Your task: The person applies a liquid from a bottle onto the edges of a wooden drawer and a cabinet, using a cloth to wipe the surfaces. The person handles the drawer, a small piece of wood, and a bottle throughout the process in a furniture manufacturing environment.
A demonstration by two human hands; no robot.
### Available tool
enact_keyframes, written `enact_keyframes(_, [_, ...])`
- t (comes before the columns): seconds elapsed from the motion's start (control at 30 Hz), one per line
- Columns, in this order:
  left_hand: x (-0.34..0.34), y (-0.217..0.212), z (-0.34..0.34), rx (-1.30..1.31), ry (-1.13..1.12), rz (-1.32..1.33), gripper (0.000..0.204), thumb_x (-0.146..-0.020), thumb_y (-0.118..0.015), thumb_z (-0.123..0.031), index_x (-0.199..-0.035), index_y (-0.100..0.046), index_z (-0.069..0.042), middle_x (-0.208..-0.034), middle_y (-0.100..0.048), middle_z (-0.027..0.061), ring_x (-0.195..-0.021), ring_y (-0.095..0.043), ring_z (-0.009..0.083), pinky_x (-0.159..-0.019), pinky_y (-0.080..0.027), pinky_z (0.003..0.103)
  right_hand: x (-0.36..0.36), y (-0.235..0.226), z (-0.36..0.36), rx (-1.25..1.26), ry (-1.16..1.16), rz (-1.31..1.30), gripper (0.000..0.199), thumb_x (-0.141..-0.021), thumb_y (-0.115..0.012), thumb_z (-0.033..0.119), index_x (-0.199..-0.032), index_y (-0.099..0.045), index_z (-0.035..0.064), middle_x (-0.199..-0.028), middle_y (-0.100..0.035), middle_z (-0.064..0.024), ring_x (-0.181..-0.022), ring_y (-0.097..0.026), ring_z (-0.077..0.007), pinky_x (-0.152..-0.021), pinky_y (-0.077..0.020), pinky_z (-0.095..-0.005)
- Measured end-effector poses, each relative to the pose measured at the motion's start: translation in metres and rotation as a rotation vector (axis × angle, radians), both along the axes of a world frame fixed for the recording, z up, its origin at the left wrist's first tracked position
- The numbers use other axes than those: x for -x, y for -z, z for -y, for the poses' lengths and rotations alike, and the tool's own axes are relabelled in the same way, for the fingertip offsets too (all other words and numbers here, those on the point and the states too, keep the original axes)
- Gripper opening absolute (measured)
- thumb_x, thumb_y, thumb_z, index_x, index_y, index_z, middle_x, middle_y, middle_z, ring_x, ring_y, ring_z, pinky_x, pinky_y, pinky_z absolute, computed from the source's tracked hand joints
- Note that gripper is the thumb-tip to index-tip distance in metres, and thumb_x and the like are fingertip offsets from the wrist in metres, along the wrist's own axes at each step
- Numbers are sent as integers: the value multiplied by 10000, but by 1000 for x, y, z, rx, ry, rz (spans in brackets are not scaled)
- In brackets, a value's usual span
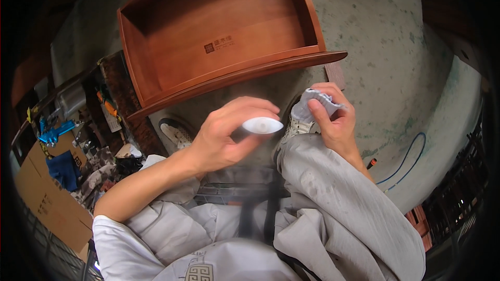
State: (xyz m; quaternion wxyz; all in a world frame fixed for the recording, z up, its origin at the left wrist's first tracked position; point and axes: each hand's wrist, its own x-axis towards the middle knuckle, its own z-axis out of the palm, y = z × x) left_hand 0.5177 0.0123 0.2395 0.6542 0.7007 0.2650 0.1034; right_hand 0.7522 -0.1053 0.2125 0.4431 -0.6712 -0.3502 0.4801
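Observation:
My left hand (229, 132) is wrapped round a white object (263, 125) seen end-on. It has a pointed oval outline, like the end of a squeeze tube, but its kind is not certain. To its right, above my knee, my right hand (337, 125) pinches a crumpled pale grey cloth (315, 105) between thumb and fingers. Beyond both hands lies a reddish-brown wooden drawer (224, 65), its inside facing up and a dark mark on its bottom. The drawer's long curved front board (245, 77) is the edge nearest me. Neither hand touches the drawer.
On the left are a cardboard box (49, 198), a blue cloth (63, 170), a bright blue tool (56, 132) and a pile of rags (99, 174). A thin blue hose (411, 164) curves over the concrete floor (372, 31) at right. My shoes (177, 132) stand under the drawer's near edge.

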Motion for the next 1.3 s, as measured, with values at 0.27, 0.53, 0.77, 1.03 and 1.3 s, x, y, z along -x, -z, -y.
enact_keyframes(0.27, [-36, 8, 18, 240, -23, 105, 251, -874, -708, 21, -1122, -724, -10, -1488, -508, 182, -1219, -624, 305, -1010, -509, 384, 9, -11, 3, 4, 54, -195, 237, -957, -677, 159, -1139, -681, 7, -1116, -686, -92, -1025, -641, -168, -883, -506, -299])
enact_keyframes(0.53, [-27, 21, 24, 40, 16, -13, 244, -900, -721, -12, -1142, -699, 9, -1276, -661, 115, -1067, -675, 221, -885, -545, 323, -12, 13, 26, -95, -94, -411, 304, -1053, -530, 224, -1101, -698, -24, -1129, -704, -123, -1044, -662, -227, -927, -508, -337])
enact_keyframes(0.77, [-28, 40, 48, 241, -119, -123, 201, -936, -677, -35, -1134, -704, -12, -1276, -631, 69, -1028, -654, 160, -799, -545, 268, 18, 52, 46, 206, 215, -638, 356, -1067, -494, 262, -1309, -579, 15, -1210, -623, -102, -1104, -610, -193, -923, -506, -341])
enact_keyframes(1.03, [-22, 47, 45, 137, -9, 3, 243, -905, -704, -28, -1147, -724, -31, -1481, -511, 140, -1344, -515, 266, -1026, -495, 349, 14, 28, 38, 94, -84, -2, 323, -969, -596, 81, -1287, -650, 57, -1176, -640, -96, -1044, -630, -207, -866, -520, -313])
enact_keyframes(1.3, [-19, 28, 35, 185, -15, -4, 295, -847, -756, 21, -1135, -743, -38, -1345, -573, 140, -1188, -619, 277, -969, -515, 341, -33, 44, 20, 107, 49, -19, 317, -977, -630, 145, -1273, -653, 35, -1105, -706, -136, -988, -680, -213, -796, -554, -330])
